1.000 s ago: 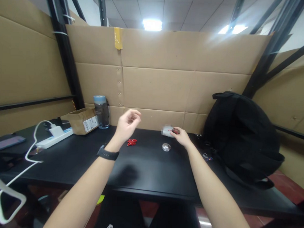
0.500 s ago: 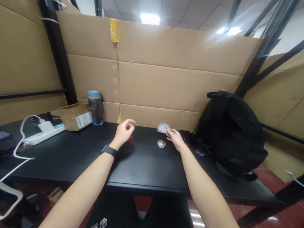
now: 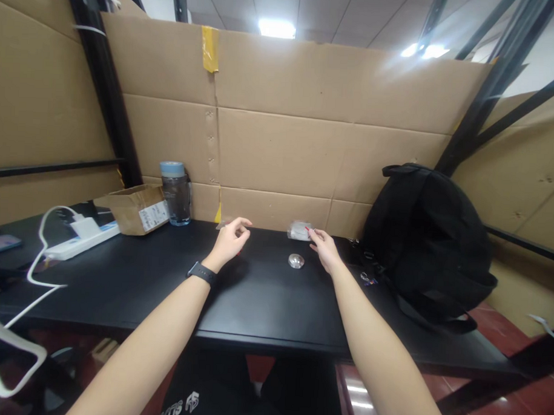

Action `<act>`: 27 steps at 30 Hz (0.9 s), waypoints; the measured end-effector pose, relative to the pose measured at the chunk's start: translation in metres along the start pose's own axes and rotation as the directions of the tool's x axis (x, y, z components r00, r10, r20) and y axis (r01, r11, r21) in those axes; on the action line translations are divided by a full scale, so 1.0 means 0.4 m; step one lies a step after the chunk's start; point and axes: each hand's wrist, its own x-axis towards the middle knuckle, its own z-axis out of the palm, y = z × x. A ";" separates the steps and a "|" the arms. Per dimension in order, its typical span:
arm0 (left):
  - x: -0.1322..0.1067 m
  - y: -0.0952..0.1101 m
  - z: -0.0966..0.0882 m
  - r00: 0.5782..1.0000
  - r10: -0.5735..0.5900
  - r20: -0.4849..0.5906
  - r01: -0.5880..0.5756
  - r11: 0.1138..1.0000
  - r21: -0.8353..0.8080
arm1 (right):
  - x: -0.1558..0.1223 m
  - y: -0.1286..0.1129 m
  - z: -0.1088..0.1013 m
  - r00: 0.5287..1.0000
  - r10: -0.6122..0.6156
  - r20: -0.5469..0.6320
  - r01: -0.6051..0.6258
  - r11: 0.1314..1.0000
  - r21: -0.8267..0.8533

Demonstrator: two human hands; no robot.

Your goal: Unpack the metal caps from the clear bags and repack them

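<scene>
My right hand [image 3: 324, 248] pinches a small thin red piece [image 3: 308, 230] between thumb and fingertips; its exact kind is too small to tell. The piece is in front of a small clear plastic packet [image 3: 298, 230] with white contents near the back of the table. Just left of that hand lies a round, shiny, clear container [image 3: 296, 261]. My left hand [image 3: 230, 242], a dark watch on its wrist, hovers with fingers loosely bent and thumb apart, apparently holding nothing. Beneath it, a red thing [image 3: 239, 253] on the table is mostly hidden.
On the right stands a black backpack [image 3: 430, 243], with a key ring [image 3: 368, 278] by it. A water bottle [image 3: 175, 195], an open cardboard box [image 3: 138, 210] and a white power strip [image 3: 82, 240] with a cable are at left. Cardboard [image 3: 279, 147] walls the black table's [image 3: 264, 310] back.
My left hand has shifted slightly right, covering more of the red thing. The right hand, with its red piece, has moved a little right and up. The view has shifted slightly.
</scene>
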 end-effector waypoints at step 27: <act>-0.061 0.088 0.096 0.929 0.166 0.330 -0.213 0.970 0.114 | -0.132 -0.145 0.119 0.899 -0.100 0.426 0.068 0.994 0.090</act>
